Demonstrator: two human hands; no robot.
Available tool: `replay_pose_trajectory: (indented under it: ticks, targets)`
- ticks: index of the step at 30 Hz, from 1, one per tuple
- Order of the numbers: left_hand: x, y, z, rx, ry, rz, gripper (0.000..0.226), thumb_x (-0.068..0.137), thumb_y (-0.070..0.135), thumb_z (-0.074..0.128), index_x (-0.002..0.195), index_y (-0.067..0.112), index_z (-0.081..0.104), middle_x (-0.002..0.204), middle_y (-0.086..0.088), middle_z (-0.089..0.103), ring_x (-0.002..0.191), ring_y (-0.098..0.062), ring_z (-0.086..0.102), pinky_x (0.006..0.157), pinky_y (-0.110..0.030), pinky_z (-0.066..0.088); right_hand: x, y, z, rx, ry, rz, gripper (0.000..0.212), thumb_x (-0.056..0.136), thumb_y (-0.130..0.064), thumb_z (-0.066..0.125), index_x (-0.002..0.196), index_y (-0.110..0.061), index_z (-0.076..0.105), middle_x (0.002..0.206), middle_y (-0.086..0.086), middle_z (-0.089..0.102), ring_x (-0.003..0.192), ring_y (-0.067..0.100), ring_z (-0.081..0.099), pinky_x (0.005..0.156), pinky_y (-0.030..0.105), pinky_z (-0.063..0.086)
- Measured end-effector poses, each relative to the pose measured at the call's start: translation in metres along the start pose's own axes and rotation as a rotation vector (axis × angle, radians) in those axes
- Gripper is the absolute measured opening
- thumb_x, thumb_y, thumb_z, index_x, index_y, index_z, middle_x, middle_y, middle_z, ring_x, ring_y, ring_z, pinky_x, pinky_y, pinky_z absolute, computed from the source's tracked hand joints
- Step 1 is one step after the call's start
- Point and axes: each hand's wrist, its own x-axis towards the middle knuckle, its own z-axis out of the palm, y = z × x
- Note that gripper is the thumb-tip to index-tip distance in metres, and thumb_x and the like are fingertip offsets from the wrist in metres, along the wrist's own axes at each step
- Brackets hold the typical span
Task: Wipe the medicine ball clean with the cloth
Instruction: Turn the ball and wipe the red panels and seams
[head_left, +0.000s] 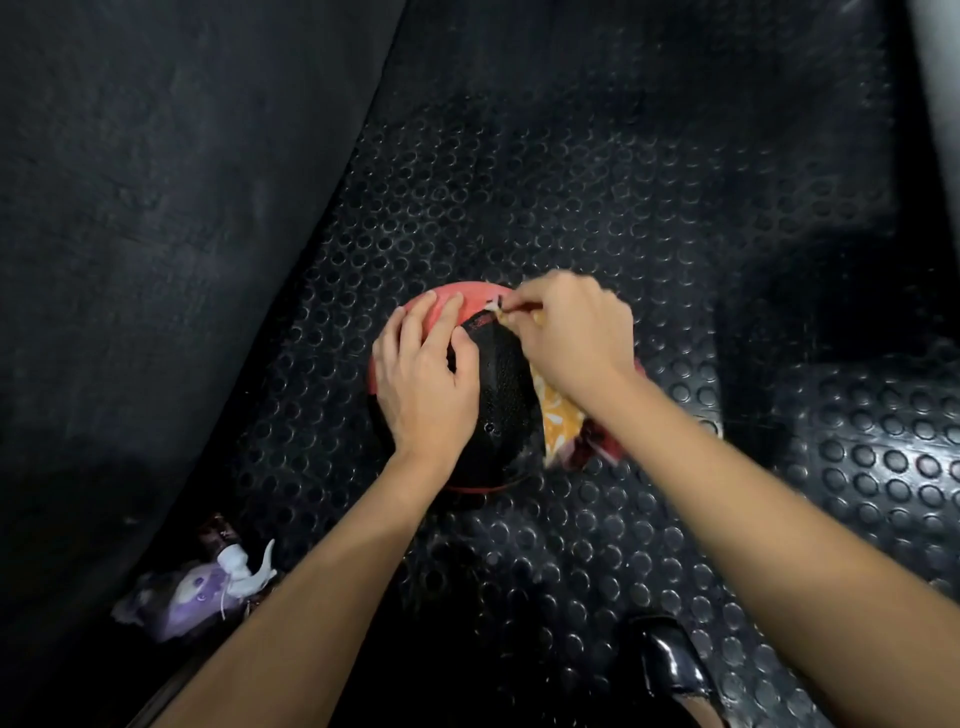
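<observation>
At frame centre, the red-and-black medicine ball (498, 410) is steadied on the studded mat (571, 182) by the flat-fingered left hand (423, 379); at its 1 o'clock, the orange cloth (558, 415) is gripped by the curled right hand (574, 332).

Dim, murky, wide-angle edge distortion

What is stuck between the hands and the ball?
Only the cloth: it lies under the right hand, which grips it against the medicine ball. The left hand rests straight on the ball.
</observation>
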Motion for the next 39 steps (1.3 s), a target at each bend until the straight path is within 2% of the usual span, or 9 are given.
replay_pose_trajectory:
  ticks: [4,9,14,19,24,28,34,39]
  targets:
    - [0.0,0.002,0.001,-0.007,0.003,-0.013,0.055,0.09,0.04,0.024,0.132,0.025,0.056,0.141,0.004,0.05,0.134,-0.023,0.036,0.111,-0.043,0.03,0.017,0.0,-0.003,0.003,-0.024,0.048,0.02,0.092,-0.028,0.057,0.106,-0.036,0.068,0.113,-0.007,0.066,0.103,0.021,0.061,0.078,0.027,0.041]
    - [0.003,-0.003,-0.002,-0.022,-0.003,-0.007,0.055,0.09,0.041,0.023,0.132,0.027,0.056,0.141,0.005,0.05,0.134,-0.022,0.036,0.112,-0.042,0.029,-0.009,0.0,0.001,-0.007,-0.014,-0.047,0.021,0.092,-0.032,0.056,0.108,-0.039,0.067,0.114,-0.009,0.064,0.101,0.02,0.061,0.078,0.028,0.042]
    - [0.001,-0.001,0.0,-0.015,-0.007,-0.009,0.055,0.09,0.042,0.024,0.132,0.027,0.056,0.141,0.006,0.05,0.134,-0.021,0.036,0.111,-0.04,0.027,0.013,0.01,0.0,0.073,-0.014,0.1,0.019,0.09,-0.029,0.059,0.105,-0.037,0.069,0.113,-0.009,0.066,0.105,0.02,0.06,0.084,0.03,0.043]
    - [0.003,-0.004,-0.003,-0.027,-0.004,-0.004,0.055,0.09,0.042,0.024,0.131,0.027,0.057,0.14,0.006,0.05,0.133,-0.022,0.037,0.111,-0.039,0.028,-0.015,0.009,0.006,0.113,0.01,0.054,0.018,0.09,-0.033,0.059,0.103,-0.039,0.069,0.111,-0.012,0.065,0.101,0.018,0.061,0.078,0.028,0.041]
    - [0.002,0.001,0.0,-0.025,-0.012,-0.008,0.055,0.09,0.042,0.024,0.131,0.027,0.058,0.14,0.007,0.05,0.133,-0.021,0.036,0.111,-0.043,0.03,0.008,0.02,0.005,0.149,0.01,0.202,0.018,0.089,-0.028,0.06,0.101,-0.038,0.069,0.111,-0.011,0.067,0.103,0.019,0.06,0.077,0.027,0.038]
    - [0.004,-0.006,-0.003,-0.043,-0.009,0.0,0.055,0.09,0.042,0.024,0.131,0.027,0.057,0.141,0.007,0.05,0.133,-0.021,0.037,0.11,-0.042,0.032,-0.021,0.012,0.009,0.163,0.014,0.091,0.016,0.09,-0.033,0.06,0.102,-0.038,0.069,0.11,-0.014,0.065,0.098,0.016,0.06,0.076,0.027,0.038]
    - [0.002,0.0,0.001,-0.019,-0.013,0.001,0.054,0.09,0.042,0.025,0.131,0.028,0.057,0.141,0.008,0.049,0.134,-0.021,0.036,0.11,-0.042,0.03,-0.001,0.026,0.006,0.219,0.042,0.266,0.017,0.088,-0.029,0.061,0.101,-0.037,0.07,0.11,-0.01,0.067,0.106,0.02,0.059,0.082,0.029,0.04]
    - [0.005,-0.004,-0.003,-0.044,0.005,-0.024,0.055,0.089,0.042,0.024,0.13,0.028,0.058,0.14,0.009,0.051,0.133,-0.019,0.037,0.11,-0.038,0.029,-0.032,0.015,0.013,0.207,0.037,0.132,0.018,0.089,-0.033,0.059,0.103,-0.038,0.069,0.11,-0.013,0.065,0.102,0.018,0.059,0.08,0.029,0.039]
